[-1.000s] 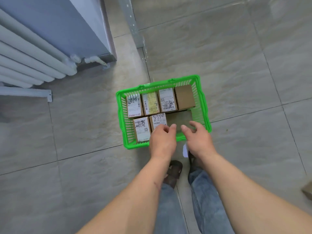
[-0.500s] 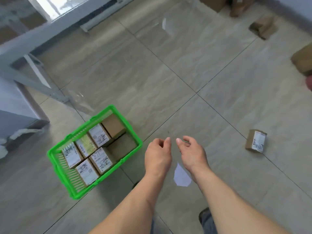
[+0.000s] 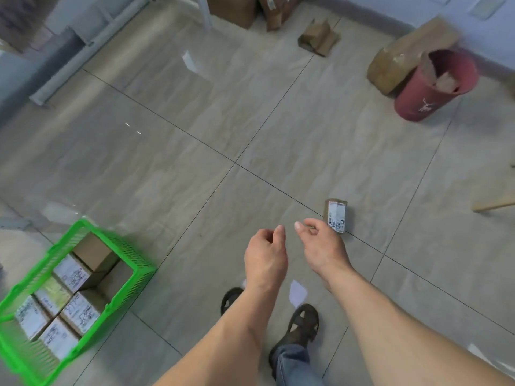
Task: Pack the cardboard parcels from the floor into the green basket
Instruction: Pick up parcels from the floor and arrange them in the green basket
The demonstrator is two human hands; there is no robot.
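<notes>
Both hands are empty, fingers loosely curled. The right hand [image 3: 323, 246] is just beside a small cardboard parcel [image 3: 336, 216] lying on the floor [image 3: 195, 140]. The left hand [image 3: 266, 253] hangs next to it. The green basket [image 3: 133, 277], partly filled with parcels, sits well away from that parcel.

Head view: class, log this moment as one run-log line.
left hand: empty | right hand: empty, near labelled parcel on floor | green basket: partly packed

hands [image 3: 266, 254] [image 3: 324, 247] empty | parcel [image 3: 336, 216] on floor | basket [image 3: 131, 285] left, part-filled
</notes>
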